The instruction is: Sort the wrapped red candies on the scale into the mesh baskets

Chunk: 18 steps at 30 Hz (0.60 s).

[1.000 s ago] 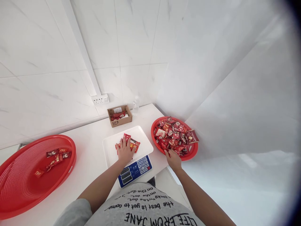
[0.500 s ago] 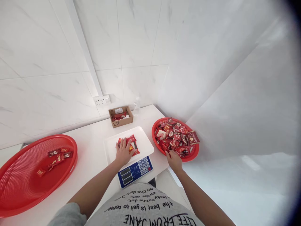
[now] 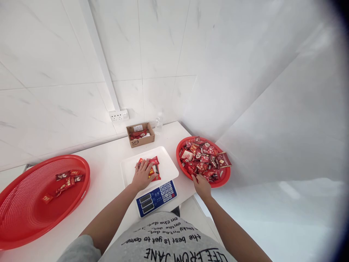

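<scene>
My left hand [image 3: 141,176] lies palm down with its fingers spread over red snack packets [image 3: 155,171]. The packets rest on the white tray [image 3: 167,165] of a weighing scale, whose blue panel [image 3: 156,198] faces me. Part of the packets is hidden beneath that hand. At the near rim of the right red basket [image 3: 226,178], my right hand [image 3: 202,185] is closed around the edge, with its fingertips inside. Many small red and brown snack packets [image 3: 203,156] are heaped in this basket, close to those fingertips.
To the left, a large red basket [image 3: 29,185] holds several packets [image 3: 67,182]. Behind the scale stand a small cardboard box [image 3: 143,141] with red packets inside and a clear plastic bottle [image 3: 159,122]. A wall socket [image 3: 118,115] is above the white table [image 3: 105,163].
My left hand and the packets beneath it have shifted very slightly on the tray. My right hand stays at the basket rim.
</scene>
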Tool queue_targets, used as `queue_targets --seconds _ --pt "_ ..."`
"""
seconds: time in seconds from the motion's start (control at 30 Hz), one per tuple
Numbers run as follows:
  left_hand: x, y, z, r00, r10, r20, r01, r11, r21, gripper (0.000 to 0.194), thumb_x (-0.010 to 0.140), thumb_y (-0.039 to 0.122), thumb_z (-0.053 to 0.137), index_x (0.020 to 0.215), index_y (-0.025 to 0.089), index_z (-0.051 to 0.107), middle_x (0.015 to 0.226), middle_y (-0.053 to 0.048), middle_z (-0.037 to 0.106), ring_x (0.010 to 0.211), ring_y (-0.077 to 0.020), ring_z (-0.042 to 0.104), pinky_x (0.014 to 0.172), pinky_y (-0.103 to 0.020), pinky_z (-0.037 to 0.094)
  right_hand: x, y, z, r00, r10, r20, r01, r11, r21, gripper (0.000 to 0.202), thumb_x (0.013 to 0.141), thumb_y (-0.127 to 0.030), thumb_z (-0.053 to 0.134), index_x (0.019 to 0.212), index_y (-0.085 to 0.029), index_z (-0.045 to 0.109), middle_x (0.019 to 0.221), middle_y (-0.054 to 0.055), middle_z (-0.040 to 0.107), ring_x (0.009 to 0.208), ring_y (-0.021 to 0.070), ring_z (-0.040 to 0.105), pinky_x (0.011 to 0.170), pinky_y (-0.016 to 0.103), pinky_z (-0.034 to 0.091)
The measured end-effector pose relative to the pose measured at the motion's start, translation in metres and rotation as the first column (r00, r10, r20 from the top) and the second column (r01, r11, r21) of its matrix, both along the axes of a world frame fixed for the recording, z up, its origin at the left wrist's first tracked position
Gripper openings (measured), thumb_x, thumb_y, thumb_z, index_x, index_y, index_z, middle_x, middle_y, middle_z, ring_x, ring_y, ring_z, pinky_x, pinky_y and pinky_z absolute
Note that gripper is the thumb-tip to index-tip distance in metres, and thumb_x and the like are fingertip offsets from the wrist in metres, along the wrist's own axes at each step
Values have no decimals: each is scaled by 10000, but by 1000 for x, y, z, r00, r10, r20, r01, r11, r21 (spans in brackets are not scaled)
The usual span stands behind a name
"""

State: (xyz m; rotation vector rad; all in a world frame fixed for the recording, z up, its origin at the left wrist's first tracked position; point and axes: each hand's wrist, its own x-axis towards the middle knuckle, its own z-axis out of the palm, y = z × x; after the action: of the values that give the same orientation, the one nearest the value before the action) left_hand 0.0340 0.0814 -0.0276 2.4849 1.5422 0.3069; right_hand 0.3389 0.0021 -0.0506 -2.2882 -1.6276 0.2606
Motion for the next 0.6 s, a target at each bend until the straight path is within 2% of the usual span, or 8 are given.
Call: queue_targets --seconds 0.1,0.17,0.23,0.33,0.4,0.47,0.6 --pt "-16 2 14 984 163 67 -162 987 -12 601 862 517 284 1372 198 303 1471 -102 235 1361 -273 125 1076 -510 109 0 0 -1 1000 7 4 -7 1000 15 360 892 -380 317 780 -170 588 850 67 617 824 174 551 645 249 341" --pt "-39 1 24 938 334 96 -334 942 -10 600 871 493 271 1371 162 297 1469 -128 229 1362 -279 111 1074 -508 119 0 0 -1 1000 7 10 -7 1000 21 366 891 -385 316 759 -170 582 837 66 615 808 174 549 635 251 337" --pt "-71 -5 32 846 524 95 -528 849 11 609 871 467 277 1363 107 299 1455 -171 239 1357 -301 117 1065 -518 128 0 0 -1 1000 10 13 -10 1000 27 373 892 -387 312 743 -170 576 825 65 613 793 173 547 621 252 332" --pt "-122 -22 39 719 694 49 -695 717 53 638 860 463 288 1366 76 274 1445 -207 237 1352 -331 110 1053 -547 117 0 -1 -1 1000 17 17 -18 999 51 389 893 -394 301 731 -170 574 810 68 610 777 171 544 605 252 324" --pt "-151 -36 40 637 771 28 -771 636 31 652 854 470 276 1367 68 261 1438 -220 241 1341 -352 137 1033 -568 154 0 -1 -1 1000 18 19 -19 998 66 402 893 -400 295 710 -171 570 793 67 607 758 167 540 593 252 317" --pt "-171 -49 39 591 807 -5 -805 589 -69 677 848 474 273 1369 45 236 1391 -251 318 1297 -377 255 993 -568 243 0 -1 -1 1000 17 23 -19 998 67 404 892 -399 296 696 -173 566 786 65 605 748 164 537 586 252 313" --pt "-189 -67 35 588 804 -86 -797 557 -235 688 842 491 261 1350 28 254 1225 -275 502 1097 -396 503 850 -504 405 0 -1 -2 999 10 39 -11 999 45 377 890 -391 317 713 -174 569 805 63 607 767 165 542 589 246 316"
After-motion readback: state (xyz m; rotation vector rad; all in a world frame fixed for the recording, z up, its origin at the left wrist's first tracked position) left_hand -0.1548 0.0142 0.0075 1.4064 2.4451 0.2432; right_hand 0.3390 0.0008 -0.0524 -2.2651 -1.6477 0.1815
